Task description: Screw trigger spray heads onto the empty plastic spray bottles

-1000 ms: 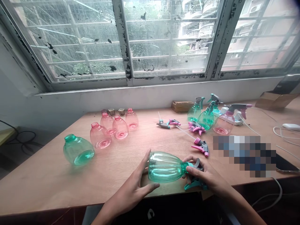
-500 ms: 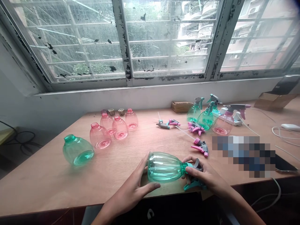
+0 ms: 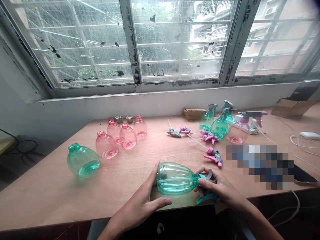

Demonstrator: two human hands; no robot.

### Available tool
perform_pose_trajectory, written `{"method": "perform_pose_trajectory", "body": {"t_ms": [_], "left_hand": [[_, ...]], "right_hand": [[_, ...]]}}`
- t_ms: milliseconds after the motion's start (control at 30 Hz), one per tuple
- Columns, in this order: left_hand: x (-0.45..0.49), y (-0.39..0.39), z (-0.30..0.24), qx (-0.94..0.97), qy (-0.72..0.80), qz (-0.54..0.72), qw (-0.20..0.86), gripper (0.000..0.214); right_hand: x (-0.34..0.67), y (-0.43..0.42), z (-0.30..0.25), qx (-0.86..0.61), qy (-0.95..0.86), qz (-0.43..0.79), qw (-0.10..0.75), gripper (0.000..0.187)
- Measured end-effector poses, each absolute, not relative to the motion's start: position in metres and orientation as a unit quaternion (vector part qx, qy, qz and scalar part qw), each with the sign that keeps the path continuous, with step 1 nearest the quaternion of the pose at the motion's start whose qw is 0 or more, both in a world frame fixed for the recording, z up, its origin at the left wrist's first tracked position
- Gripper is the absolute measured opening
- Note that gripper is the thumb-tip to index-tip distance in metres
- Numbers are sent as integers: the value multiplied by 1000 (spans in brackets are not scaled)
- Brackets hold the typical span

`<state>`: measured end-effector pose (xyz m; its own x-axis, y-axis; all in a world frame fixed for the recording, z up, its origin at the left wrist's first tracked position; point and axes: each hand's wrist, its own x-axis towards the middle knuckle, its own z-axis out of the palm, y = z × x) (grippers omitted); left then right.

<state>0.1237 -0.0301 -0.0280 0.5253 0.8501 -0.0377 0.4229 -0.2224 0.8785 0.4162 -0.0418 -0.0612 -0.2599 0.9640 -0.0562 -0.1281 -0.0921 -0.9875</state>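
Observation:
A clear green spray bottle (image 3: 175, 180) is held on its side above the table's front edge, its base to the left. Around that base rests my left hand (image 3: 145, 196), fingers behind it and partly hidden, the thumb stretched out along the near side. My right hand (image 3: 215, 186) is closed on the neck end, thumb and fingers pinching the collar of the teal and grey spray head (image 3: 208, 195). A thin dip tube shows inside the bottle. Beyond my right hand lies a pink and grey spray head (image 3: 213, 156).
Left on the table (image 3: 45, 196) stand a green bottle (image 3: 83, 161) and several pink bottles (image 3: 107, 145) without heads. More loose spray heads (image 3: 208, 136) lie mid-table. Behind, at right, are green spray bottles (image 3: 218, 128), a pink spray bottle (image 3: 238, 131), a power strip and cables.
Almost nothing differs. The spray head's teal trigger and my left thumb have shifted very slightly; both hands keep their places at the bottle.

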Motion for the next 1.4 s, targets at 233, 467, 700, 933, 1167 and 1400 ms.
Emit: {"method": "perform_pose_trajectory", "body": {"t_ms": [233,467,700,933,1167,1400], "left_hand": [[123,-30,-28,742,429,236,457,93],[123,-31,-30,748,426,236,452,90],[123,-31,-30,751,423,242,446,92],[124,-32,-30,751,426,248,440,89],[123,-31,-30,750,425,245,442,90],[123,-32,-29,748,431,245,442,90]], "right_hand": [[418,-42,-63,-410,-510,611,446,37],[418,-43,-64,-399,-514,614,446,36],[418,-43,-65,-407,-509,613,446,37],[419,-43,-66,-406,-509,613,448,36],[419,-42,-67,-408,-510,614,442,37],[420,-43,-67,-406,-507,617,445,37]]}}
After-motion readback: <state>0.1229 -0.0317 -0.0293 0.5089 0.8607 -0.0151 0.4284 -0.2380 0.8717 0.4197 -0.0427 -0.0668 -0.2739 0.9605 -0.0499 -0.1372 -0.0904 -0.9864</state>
